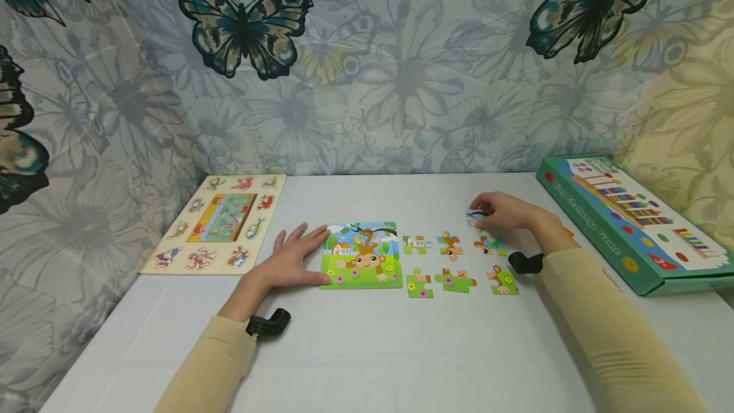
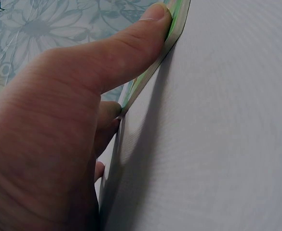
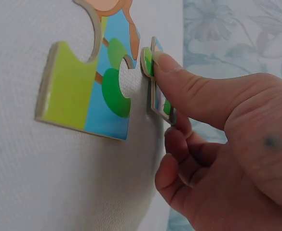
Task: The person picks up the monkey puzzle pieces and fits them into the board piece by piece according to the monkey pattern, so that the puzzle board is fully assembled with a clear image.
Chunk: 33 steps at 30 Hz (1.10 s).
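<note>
My left hand [image 1: 291, 261] lies at the left side of a square monkey picture board [image 1: 358, 278], fingers spread. In the left wrist view its thumb [image 2: 131, 50] rests on the board's corner and other fingertips reach its edge. My right hand [image 1: 507, 214] pinches a jigsaw puzzle piece [image 1: 474, 217] with blue and green on it. In the right wrist view the pinched piece [image 3: 160, 96] stands on edge between thumb and fingers. Close by it lies a puzzle piece with green trees [image 3: 95, 96]. Several other loose pieces, such as a green one with flowers [image 1: 455, 281], lie in two rows right of the board.
A wooden board with sea animal pictures [image 1: 189, 228] lies at the back left of the white table [image 1: 367, 349]. A green game box [image 1: 631, 234] stands at the right, beside my right forearm. Behind the table hangs a butterfly-patterned cloth [image 1: 401, 81].
</note>
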Each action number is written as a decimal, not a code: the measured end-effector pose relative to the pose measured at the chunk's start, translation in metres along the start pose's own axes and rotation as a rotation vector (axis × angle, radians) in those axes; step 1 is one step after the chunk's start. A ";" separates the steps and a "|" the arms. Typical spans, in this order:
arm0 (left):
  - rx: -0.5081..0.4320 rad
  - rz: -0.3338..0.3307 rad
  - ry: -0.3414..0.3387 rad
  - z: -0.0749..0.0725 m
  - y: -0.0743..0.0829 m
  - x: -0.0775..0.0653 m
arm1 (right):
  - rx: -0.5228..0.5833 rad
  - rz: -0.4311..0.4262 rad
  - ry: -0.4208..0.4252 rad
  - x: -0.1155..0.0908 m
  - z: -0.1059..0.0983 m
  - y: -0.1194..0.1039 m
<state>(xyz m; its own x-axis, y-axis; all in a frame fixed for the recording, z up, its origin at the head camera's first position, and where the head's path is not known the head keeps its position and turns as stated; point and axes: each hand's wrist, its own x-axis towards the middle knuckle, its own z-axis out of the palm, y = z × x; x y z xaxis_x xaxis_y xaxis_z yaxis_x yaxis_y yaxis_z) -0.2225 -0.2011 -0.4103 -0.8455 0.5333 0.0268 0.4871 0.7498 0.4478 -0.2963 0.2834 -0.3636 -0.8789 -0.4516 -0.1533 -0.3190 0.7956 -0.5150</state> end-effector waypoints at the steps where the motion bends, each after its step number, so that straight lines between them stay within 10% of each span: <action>1: 0.002 0.002 0.001 0.000 0.000 0.000 | 0.001 -0.002 0.002 0.000 0.000 0.000; 33: -0.003 0.002 -0.001 0.000 -0.001 0.000 | 0.115 -0.141 0.069 0.005 -0.007 -0.035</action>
<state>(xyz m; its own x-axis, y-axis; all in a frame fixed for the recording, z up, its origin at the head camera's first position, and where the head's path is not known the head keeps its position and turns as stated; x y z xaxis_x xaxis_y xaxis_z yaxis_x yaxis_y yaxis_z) -0.2235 -0.2018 -0.4113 -0.8442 0.5353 0.0263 0.4881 0.7477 0.4501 -0.2920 0.2559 -0.3403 -0.8517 -0.5237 -0.0170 -0.4015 0.6731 -0.6211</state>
